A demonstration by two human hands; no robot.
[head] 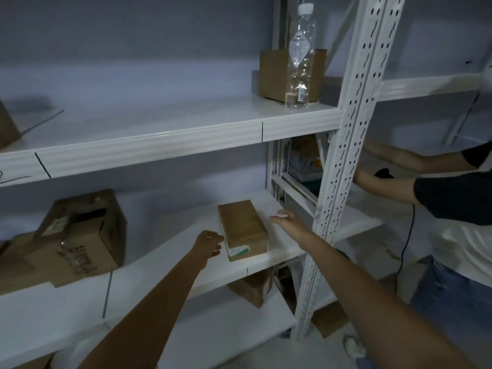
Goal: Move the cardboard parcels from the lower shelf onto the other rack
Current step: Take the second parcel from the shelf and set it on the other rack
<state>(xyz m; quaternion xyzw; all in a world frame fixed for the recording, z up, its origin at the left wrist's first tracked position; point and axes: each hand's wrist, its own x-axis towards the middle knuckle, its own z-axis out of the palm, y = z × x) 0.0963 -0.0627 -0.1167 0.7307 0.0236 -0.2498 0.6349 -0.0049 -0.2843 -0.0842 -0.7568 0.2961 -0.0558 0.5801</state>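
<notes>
A small brown cardboard parcel (242,229) with a green-and-white label on its near end lies on the middle white shelf (173,262). My left hand (209,243) is at the parcel's near left corner, fingers loosely curled, touching or nearly touching it. My right hand (286,218) is flat and open just right of the parcel, a small gap between them. A larger, dented cardboard box (80,238) sits tilted at the left of the same shelf. Another parcel (253,288) shows on the shelf below.
On the upper shelf stand a clear plastic bottle (300,57) and a cardboard box (274,75) behind it. A white perforated upright (343,161) rises just right of my right arm. Another person's arms (399,171) reach into the neighbouring rack on the right.
</notes>
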